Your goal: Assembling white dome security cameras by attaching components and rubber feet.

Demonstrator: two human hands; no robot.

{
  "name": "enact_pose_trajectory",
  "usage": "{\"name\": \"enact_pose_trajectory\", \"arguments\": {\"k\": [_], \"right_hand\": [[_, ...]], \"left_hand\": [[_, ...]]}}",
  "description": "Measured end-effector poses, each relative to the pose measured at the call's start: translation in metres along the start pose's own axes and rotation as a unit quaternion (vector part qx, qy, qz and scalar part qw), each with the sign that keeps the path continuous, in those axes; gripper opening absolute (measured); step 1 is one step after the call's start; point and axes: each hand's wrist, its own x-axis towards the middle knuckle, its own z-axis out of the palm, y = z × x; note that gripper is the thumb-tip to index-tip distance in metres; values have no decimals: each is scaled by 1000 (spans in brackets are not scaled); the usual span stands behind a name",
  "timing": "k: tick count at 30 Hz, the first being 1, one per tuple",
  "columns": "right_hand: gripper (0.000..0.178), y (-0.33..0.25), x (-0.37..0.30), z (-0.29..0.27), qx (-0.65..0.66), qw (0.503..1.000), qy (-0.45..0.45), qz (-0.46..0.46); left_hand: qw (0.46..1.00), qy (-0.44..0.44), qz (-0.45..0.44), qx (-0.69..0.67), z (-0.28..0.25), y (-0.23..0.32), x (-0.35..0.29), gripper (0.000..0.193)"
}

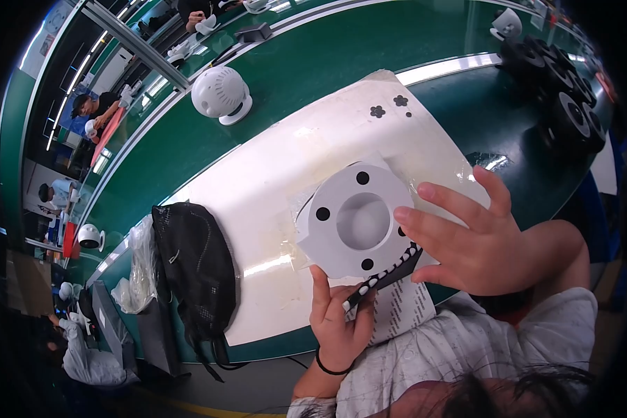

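On the white mat (pixel 268 181), a round white part (pixel 325 242) sits opening upward; the right hand (pixel 484 251) spreads wide over its right edge; the left hand (pixel 340 334), near, pinches a black strip (pixel 380 279), long axis near-left to far-right

white block (pixel 329 240) | rounded, black-dotted, round central hollow || dark strip (pixel 383 276) | white-spotted, slanting along block's lower right

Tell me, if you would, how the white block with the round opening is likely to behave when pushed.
The white block is probably stiff, as its thick rim looks solid and evenly shaped. It seems unlikely to roll, since it sits with its broad, flat face up. Its smooth surface might feel slightly slippery; its weight can't be judged.
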Motion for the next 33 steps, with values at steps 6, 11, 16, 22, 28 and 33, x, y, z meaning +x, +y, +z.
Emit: {"name": "enact_pose_trajectory", "arguments": {"k": [6,11,16,22,28,33], "right_hand": [[46,19,6,-8,111,991,-21,71],[41,37,17,28,751,570,-117,314],[38,24,24,34,734,577,-171,317],[30,18,4,47,686,683,-132,213],[28,19,2,51,644,732,-119,188],[27,21,1,51,631,742,-122,191]], "left_hand": [[1000,4,4,-8,2,1,3,28],[999,10,21,30,0,-1,1,28],[1000,-1,0,15,-4,-1,-2,26],[998,12,10,-60,-8,-5,-16,26],[998,-4,9,-63,-11,-6,-18,28],[997,-11,17,-80,-10,-11,-19,29]]}}
